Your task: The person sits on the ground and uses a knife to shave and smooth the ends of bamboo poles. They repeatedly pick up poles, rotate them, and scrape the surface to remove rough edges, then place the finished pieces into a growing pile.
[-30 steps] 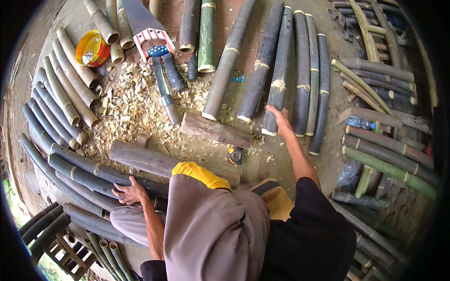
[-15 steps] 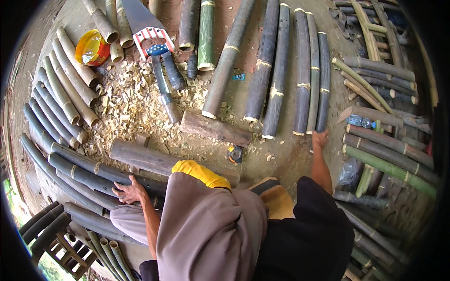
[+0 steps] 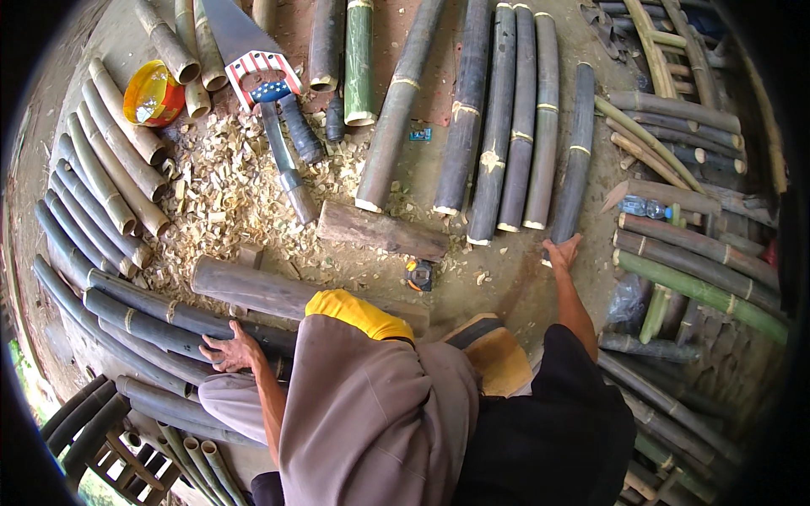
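My right hand [image 3: 561, 251] is closed around the near end of a dark bamboo pole [image 3: 577, 156] that lies on the ground to the right. A gap separates this pole from a row of bamboo poles [image 3: 521, 118] on its left. On the left side, my left hand [image 3: 232, 347] rests with fingers spread on dark bamboo poles [image 3: 152, 319] beside my knee. No object is gripped in it.
A handsaw [image 3: 260, 72], a curved-handled blade tool [image 3: 283, 160] and a yellow-red tub [image 3: 153, 94] lie among wood shavings [image 3: 228, 185]. Nearer are a wooden block [image 3: 384, 230] and a tape measure [image 3: 418, 275]. Bamboo stacks [image 3: 700, 278] and a water bottle [image 3: 643, 207] occupy the right.
Two poles beside the gripped one have shifted left, against the others, opening a gap. My right hand has moved slightly left and nearer, with its pole's near end. The left hand stays put.
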The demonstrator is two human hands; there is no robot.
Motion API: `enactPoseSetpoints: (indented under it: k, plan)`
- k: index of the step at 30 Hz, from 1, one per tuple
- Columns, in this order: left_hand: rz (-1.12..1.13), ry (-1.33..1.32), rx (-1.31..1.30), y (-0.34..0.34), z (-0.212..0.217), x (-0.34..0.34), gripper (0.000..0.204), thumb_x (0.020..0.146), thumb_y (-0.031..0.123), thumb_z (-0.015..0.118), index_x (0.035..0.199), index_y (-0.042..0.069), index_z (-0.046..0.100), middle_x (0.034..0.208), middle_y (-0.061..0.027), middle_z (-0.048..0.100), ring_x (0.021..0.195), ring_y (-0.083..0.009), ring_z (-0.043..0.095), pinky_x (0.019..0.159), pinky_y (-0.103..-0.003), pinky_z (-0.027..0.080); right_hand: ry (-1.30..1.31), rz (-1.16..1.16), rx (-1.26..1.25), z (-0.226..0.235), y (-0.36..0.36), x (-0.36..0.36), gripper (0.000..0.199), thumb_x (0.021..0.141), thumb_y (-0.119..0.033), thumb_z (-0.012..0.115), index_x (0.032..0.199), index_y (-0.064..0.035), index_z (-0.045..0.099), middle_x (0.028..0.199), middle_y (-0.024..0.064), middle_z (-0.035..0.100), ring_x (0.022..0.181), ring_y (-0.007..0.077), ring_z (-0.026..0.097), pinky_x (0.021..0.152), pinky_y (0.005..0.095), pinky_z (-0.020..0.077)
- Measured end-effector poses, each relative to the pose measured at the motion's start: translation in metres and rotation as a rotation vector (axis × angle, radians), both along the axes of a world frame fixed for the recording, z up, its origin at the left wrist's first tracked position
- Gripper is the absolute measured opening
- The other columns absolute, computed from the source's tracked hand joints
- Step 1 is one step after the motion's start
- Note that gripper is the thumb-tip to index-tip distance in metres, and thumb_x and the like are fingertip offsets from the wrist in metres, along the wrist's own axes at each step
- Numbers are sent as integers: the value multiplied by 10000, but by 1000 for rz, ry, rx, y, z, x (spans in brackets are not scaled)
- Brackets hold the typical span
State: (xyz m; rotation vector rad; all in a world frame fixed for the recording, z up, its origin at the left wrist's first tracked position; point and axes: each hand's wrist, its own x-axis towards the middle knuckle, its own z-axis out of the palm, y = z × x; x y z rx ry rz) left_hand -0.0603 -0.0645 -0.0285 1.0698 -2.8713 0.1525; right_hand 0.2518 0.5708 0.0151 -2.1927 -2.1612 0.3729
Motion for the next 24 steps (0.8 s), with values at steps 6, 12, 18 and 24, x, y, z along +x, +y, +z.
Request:
enactPoseSetpoints:
  k: [6,12,18,24]
  plan:
    - [-49,14,-44,-7,-10,0,847,682,605,664,1378,215,378,1448,-19,232,1134,-411,342,892,-507,361,301,29,-112,-10,5,0,961,553,-301,822,1297,110,372,1163,271,566,1092,375,553,941,388,422]
    - [-83,54,-93,-16,-19,-1,819,688,585,659,1365,209,391,1440,-16,232,1120,-406,343,869,-512,372,185,33,-141,-14,-16,-26,1124,591,-361,824,1389,136,208,1339,293,424,1233,355,450,1029,360,344]
    - [-29,37,-71,-3,-2,0,811,679,566,666,1358,211,399,1432,-6,231,1131,-393,326,837,-515,377,255,1,-206,-21,-26,-33,1094,627,-374,796,1393,131,201,1360,279,400,1230,357,445,1056,353,308]
    - [-35,40,-52,8,-3,1,801,669,553,677,1349,225,413,1426,2,253,1136,-384,323,834,-504,375,416,-101,-487,-27,-31,-8,975,667,-305,766,1431,-77,206,1270,189,480,1073,344,541,762,466,536]
